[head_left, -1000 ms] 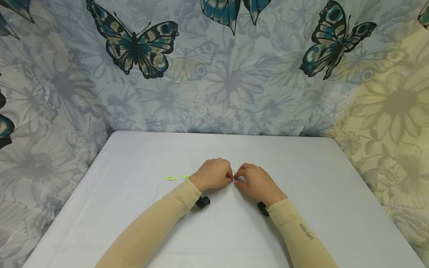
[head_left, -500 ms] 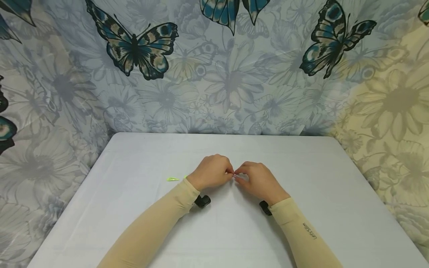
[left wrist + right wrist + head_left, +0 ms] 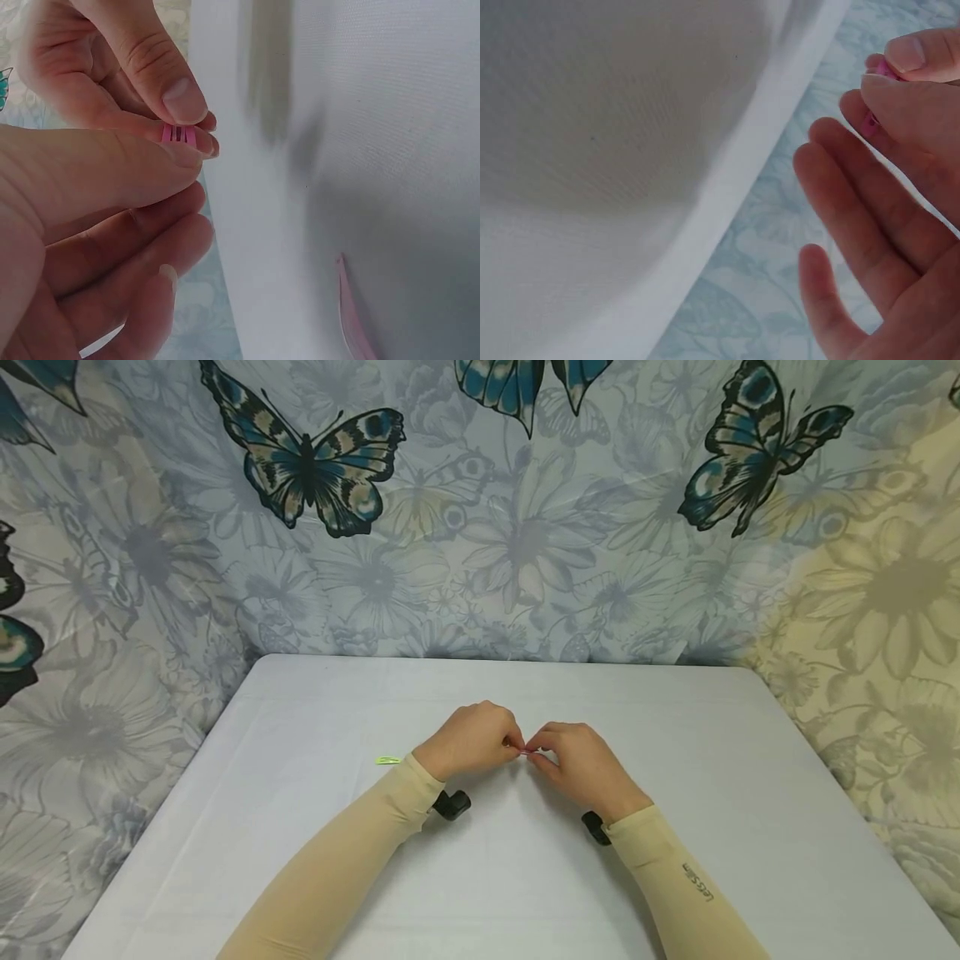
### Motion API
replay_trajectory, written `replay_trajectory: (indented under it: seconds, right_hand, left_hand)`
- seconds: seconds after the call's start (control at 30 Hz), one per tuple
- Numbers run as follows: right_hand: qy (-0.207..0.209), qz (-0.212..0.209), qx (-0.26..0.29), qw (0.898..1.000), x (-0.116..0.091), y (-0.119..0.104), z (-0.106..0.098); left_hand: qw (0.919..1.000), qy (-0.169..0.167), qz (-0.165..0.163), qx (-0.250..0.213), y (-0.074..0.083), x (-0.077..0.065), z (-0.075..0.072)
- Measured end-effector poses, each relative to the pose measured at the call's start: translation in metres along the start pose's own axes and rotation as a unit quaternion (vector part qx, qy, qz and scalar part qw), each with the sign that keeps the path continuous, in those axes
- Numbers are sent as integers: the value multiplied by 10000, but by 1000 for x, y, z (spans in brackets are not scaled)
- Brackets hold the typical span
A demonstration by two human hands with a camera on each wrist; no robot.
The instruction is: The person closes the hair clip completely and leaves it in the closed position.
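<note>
Between both hands is a small pink hair clip [image 3: 178,134], its slotted middle showing in the left wrist view and its ends hidden by the fingertips. The left hand [image 3: 477,739] pinches one end between thumb and forefinger. From the other side the right hand [image 3: 583,766] pinches it too, its remaining fingers loosely bent and apart in the right wrist view. Both hands are raised over the white table [image 3: 480,877], fingertips nearly meeting. A second pink hair clip [image 3: 352,319] lies on the table in the left wrist view.
A yellow-green hair clip [image 3: 387,760] lies on the table beside the left wrist. Behind the table hangs a butterfly-and-flower patterned cloth [image 3: 517,543]. The table's far edge is beyond the hands.
Both hands have risen slightly, still pinching the pink hair clip. A second yellow-green clip, partly visible earlier, is now hidden behind the left hand and sleeve.
</note>
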State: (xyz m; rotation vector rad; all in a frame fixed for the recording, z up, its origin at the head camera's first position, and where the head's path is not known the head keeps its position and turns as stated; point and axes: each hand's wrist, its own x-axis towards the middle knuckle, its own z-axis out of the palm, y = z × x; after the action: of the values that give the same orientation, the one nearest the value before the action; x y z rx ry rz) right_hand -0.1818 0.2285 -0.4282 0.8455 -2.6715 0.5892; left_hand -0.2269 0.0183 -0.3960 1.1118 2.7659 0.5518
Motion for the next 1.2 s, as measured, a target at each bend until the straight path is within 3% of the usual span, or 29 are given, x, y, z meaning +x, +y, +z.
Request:
replay_trajectory:
  seconds: [0.77,1.2]
  right_hand:
    - [98,-313,-521,9981,-1,-2,-3]
    - [85,-321,-608,9976,-1,-4,-2]
  left_hand:
    - [9988,-28,344,-351,-3,-5,-6]
    - [9969,-240,532,-525,-7,-6,-7]
